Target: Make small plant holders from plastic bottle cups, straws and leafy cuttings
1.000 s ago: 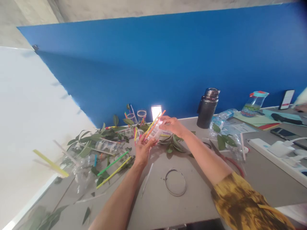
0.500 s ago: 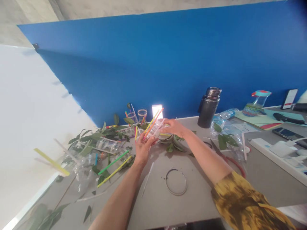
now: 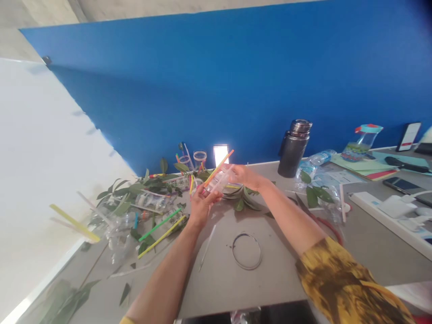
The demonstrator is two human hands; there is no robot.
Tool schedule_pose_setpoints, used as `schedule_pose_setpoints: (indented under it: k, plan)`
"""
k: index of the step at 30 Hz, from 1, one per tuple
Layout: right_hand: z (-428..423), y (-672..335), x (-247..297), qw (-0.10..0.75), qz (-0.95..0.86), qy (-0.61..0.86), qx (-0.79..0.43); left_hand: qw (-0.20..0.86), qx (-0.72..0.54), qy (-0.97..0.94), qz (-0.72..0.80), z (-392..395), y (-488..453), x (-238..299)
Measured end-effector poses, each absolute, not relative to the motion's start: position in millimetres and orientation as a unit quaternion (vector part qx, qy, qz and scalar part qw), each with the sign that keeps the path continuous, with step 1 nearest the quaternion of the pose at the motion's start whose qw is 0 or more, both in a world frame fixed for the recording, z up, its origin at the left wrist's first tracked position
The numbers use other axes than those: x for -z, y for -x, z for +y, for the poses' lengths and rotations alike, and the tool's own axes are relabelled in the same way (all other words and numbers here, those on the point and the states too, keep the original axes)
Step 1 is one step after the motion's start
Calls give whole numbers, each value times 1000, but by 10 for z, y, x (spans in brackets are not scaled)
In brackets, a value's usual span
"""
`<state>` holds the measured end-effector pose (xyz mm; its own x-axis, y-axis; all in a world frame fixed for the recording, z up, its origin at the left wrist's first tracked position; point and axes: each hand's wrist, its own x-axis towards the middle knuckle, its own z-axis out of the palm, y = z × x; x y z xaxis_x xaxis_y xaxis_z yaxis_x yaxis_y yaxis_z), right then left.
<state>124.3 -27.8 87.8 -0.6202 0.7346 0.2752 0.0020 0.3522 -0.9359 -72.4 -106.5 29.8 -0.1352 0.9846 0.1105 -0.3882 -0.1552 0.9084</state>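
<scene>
Both my hands meet above the table's far edge, holding a clear plastic bottle piece. My left hand grips it from below, and my right hand pinches its far end. An orange drinking straw sticks out of the piece at a slant, with thin yellow straw showing beside it. Left of my left hand, a green straw and a yellow straw lie among eucalyptus-like leaves. Below my hands lies a thin metal ring.
Red-handled scissors lie right of my right forearm. Along the blue wall stand a dark steel flask and a blue-lidded glass jar. Cut plastic bottles lie at left; a white power strip lies at right.
The straws now sit closer together in the plastic piece, with the orange one standing out. My hands have shifted slightly, and the view has tilted a little.
</scene>
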Motion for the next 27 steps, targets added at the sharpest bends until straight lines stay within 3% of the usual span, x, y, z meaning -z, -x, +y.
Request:
schedule_pose_setpoints:
  k: [3,5,7,10,13,18,23,27]
  plan:
    - [-233,-1289,-881,432,-693,303,-491,549,-675,-351,346,-1050,782,-357]
    - [-234,-1293,-898,413,-703,356,-457,557,-684,-338,330,-1044,830,-398]
    - [-297,-1232,-917,287,-775,365,-428,559,-685,-337,325,-1043,870,-428]
    - [-528,-979,-879,22,-889,255,-381,561,-680,-340,328,-1042,903,-439]
    - [-814,-626,-711,-39,-932,188,-307,555,-684,-334,335,-1035,914,-417]
    - [-991,-356,-489,-35,-935,137,-325,573,-673,-339,322,-1043,911,-397]
    - [-822,-783,-921,-51,-915,165,-365,575,-663,-359,317,-1091,897,-456]
    - [-731,-1290,-1398,138,-898,233,-346,594,-642,-363,319,-1134,869,-482]
